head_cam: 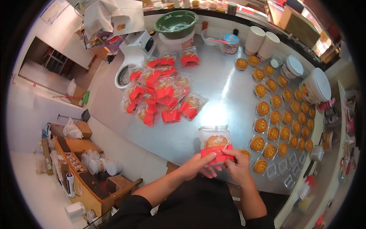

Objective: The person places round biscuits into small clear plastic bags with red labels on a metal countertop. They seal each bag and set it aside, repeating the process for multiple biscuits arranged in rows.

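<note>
Between my two hands is a clear plastic packet [214,134] with a red band around its lower part and a round mooncake [216,141] inside. My left hand [200,163] grips its lower left, thumb on the red band and fingers beneath. With thumb and index finger, my right hand [238,163] pinches the band's right edge. Ahead and to the left, a heap of similar red-banded packets [165,88] lies on the metal table [137,137]. To the right stand rows of unwrapped mooncakes [276,117] in clear plastic trays; one mooncake is partly hidden behind my right hand.
At the back are a white appliance [135,51], a green basin [176,24], a lidded jar [231,43] and stacked paper cups [255,40]. White tubs [316,86] line the right rim, near vacant clear trays [272,171]. A wooden cabinet [85,194] stands lower left, beyond the table.
</note>
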Action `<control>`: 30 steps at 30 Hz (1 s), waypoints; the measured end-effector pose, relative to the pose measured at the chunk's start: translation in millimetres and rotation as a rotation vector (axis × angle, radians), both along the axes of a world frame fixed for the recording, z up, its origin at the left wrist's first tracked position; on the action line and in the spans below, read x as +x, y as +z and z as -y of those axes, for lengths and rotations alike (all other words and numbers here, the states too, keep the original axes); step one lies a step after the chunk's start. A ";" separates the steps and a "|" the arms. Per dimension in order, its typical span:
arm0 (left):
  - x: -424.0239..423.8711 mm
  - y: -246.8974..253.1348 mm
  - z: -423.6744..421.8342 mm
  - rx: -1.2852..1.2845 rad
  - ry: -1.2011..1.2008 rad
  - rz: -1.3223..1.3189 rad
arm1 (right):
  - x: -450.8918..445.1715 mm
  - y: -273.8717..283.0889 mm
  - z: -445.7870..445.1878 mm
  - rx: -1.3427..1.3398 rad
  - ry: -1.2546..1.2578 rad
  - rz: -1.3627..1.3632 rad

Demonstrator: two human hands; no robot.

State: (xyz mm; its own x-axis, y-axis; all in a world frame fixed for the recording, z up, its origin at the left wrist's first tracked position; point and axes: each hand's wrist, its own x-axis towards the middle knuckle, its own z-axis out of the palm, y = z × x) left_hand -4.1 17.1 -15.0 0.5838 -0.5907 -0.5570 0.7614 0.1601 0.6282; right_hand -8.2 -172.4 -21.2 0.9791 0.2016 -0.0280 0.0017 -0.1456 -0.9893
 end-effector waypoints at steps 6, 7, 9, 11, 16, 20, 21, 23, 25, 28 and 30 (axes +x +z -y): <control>-16.1 -3.3 -31.0 0.218 -0.084 -0.030 | 6.5 -2.0 -26.7 -0.036 0.008 -0.176; -20.0 -8.3 -35.5 0.302 -0.083 -0.010 | 9.4 0.2 -31.0 -0.048 0.029 -0.218; -24.7 -18.5 -43.7 0.470 -0.085 0.026 | 6.6 12.6 -41.7 -0.080 0.087 -0.224; -25.6 -14.9 -47.6 0.508 -0.045 0.107 | 10.5 15.2 -56.4 -0.102 0.117 -0.227; -32.0 -25.8 -76.2 0.772 -0.061 0.236 | 18.2 6.6 -82.4 -0.134 0.277 -0.179; -38.4 -37.8 -126.8 0.962 0.017 0.328 | 18.8 3.0 -88.9 -0.062 0.287 -0.204; -42.2 -39.4 -143.3 1.013 0.056 0.349 | 16.6 -2.0 -83.1 -0.055 0.289 -0.200; -41.5 -31.5 -181.2 1.176 0.099 0.203 | 13.4 -11.6 -69.7 -0.053 0.281 -0.245; -38.8 -34.7 -227.3 1.281 0.165 0.159 | 9.9 -22.0 -50.8 -0.075 0.260 -0.342; -32.0 -55.5 -291.8 1.339 0.455 0.217 | -0.4 -34.9 -30.1 -0.112 0.180 -0.403; -24.9 -93.5 -322.6 1.368 0.650 0.252 | -8.8 -48.2 -19.2 -0.098 0.135 -0.430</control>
